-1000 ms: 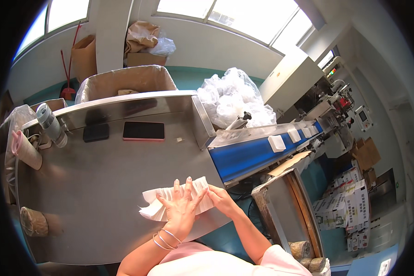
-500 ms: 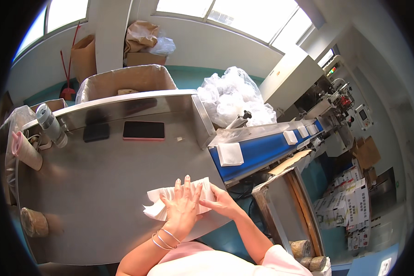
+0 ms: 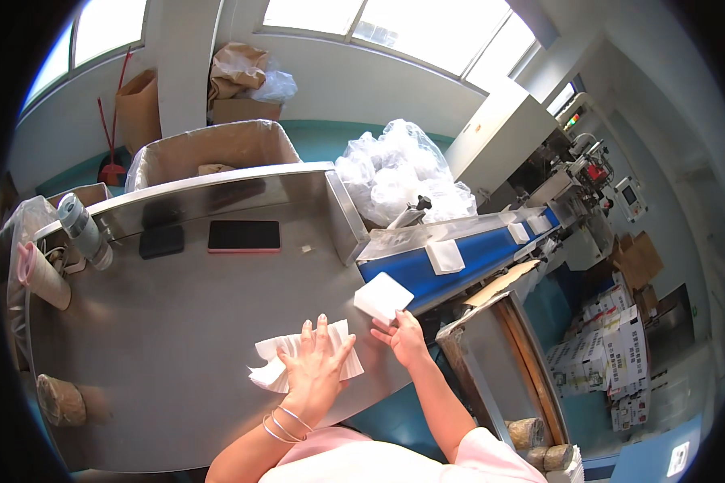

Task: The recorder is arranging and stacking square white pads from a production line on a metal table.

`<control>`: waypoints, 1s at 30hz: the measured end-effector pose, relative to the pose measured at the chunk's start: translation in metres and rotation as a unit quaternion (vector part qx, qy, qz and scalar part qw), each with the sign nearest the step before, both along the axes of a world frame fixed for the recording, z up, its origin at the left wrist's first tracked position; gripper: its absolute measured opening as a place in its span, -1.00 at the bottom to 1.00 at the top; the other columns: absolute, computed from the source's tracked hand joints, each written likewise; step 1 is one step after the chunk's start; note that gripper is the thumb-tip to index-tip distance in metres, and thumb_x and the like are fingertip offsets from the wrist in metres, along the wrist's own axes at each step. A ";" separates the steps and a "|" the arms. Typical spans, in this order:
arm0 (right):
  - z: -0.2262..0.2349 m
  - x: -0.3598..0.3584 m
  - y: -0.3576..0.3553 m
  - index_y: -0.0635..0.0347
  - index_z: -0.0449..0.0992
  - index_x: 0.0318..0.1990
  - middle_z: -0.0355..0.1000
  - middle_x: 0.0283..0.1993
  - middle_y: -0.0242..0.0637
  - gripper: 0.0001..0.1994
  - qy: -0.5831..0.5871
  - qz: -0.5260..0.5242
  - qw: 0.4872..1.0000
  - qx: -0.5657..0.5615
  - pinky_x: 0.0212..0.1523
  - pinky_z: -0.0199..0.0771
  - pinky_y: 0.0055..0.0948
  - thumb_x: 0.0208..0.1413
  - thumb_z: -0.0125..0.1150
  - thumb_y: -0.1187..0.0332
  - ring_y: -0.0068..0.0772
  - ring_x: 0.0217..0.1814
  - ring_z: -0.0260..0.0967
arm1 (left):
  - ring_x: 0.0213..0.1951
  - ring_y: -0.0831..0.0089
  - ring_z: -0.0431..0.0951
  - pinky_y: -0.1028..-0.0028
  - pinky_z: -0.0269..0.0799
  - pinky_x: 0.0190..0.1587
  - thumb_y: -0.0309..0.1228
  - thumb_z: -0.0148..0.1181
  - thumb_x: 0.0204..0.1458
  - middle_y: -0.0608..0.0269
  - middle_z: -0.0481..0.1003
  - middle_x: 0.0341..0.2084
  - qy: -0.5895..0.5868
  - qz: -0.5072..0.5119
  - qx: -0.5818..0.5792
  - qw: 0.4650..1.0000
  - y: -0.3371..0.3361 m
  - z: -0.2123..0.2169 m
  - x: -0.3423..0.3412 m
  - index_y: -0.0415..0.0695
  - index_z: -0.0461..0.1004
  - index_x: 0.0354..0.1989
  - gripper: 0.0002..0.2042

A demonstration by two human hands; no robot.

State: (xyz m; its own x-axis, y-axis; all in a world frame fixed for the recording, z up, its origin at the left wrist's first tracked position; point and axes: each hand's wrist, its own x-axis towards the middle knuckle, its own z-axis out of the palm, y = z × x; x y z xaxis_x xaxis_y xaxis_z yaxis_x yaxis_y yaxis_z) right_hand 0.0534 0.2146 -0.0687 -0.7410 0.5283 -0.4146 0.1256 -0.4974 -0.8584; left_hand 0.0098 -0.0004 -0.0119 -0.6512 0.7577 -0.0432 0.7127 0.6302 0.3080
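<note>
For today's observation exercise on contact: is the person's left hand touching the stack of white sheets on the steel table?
Touching. The head view shows the left hand lying flat, fingers spread, on the stack of white sheets, with no gap between them.

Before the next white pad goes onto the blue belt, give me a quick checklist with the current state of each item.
1. Right hand has a pad: ok. Its fingers touch the single white pad at the table edge beside the belt; a full grip cannot be told.
2. Left hand steadies the supply: ok. It lies flat on the fanned pad stack.
3. Landing spot on the blue belt: ok. The nearest belt section is bare.
4. Spacing to the pad on the belt: ok, it lies further along.
5. Belt running: cannot tell from one picture.
6. Phone clear of the work: ok, it lies far back on the steel table.
</note>
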 end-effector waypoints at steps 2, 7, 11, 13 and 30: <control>0.019 0.002 -0.019 0.24 0.12 0.16 0.27 0.09 -0.15 -0.57 -0.044 0.096 0.993 0.053 -0.04 0.43 -0.30 0.20 -0.06 0.28 -0.33 0.07 0.30 | 0.28 0.04 -0.06 -0.23 0.21 -0.03 -0.12 0.38 -0.28 0.05 -0.10 0.28 -0.010 0.019 -0.005 1.000 0.003 -0.002 -0.002 0.34 0.11 0.22 -0.21; 0.017 0.004 -0.034 0.31 0.25 0.13 0.35 -0.04 -0.31 -0.60 -0.085 0.377 0.884 0.264 -0.03 0.30 -0.51 0.19 0.00 0.31 -0.57 -0.02 0.25 | 0.26 -0.02 -0.04 -0.13 0.28 -0.03 -0.16 0.41 -0.33 -0.03 -0.08 0.25 -0.015 0.008 0.034 0.999 0.003 0.001 0.001 0.20 0.13 0.21 -0.18; 0.003 0.007 -0.024 0.32 0.20 0.15 0.34 -0.03 -0.31 -0.57 -0.072 0.353 0.910 0.206 -0.06 0.32 -0.55 0.19 0.01 0.30 -0.59 -0.07 0.28 | 0.25 0.00 -0.02 -0.11 0.30 -0.04 -0.18 0.42 -0.35 -0.03 -0.07 0.24 -0.014 -0.004 0.024 1.000 0.005 0.005 0.001 0.25 0.18 0.18 -0.20; -0.003 0.008 -0.030 0.31 0.19 0.14 0.35 -0.05 -0.31 -0.59 0.012 0.306 0.882 0.359 -0.09 0.37 -0.54 0.20 -0.04 0.30 -0.59 -0.08 0.32 | 0.25 0.00 -0.02 -0.10 0.30 -0.04 -0.18 0.43 -0.35 -0.03 -0.06 0.24 -0.008 -0.012 0.026 1.000 0.004 0.005 0.002 0.26 0.19 0.17 -0.21; 0.011 0.011 -0.027 0.27 0.30 0.08 0.38 -0.08 -0.37 -0.67 -0.072 0.331 0.921 0.191 -0.06 0.31 -0.57 0.21 -0.03 0.33 -0.63 -0.08 0.27 | 0.24 -0.06 0.01 0.10 0.33 0.02 -0.21 0.44 -0.39 -0.14 -0.03 0.22 -0.006 -0.026 0.081 0.996 0.007 -0.001 0.003 0.09 0.21 0.17 -0.19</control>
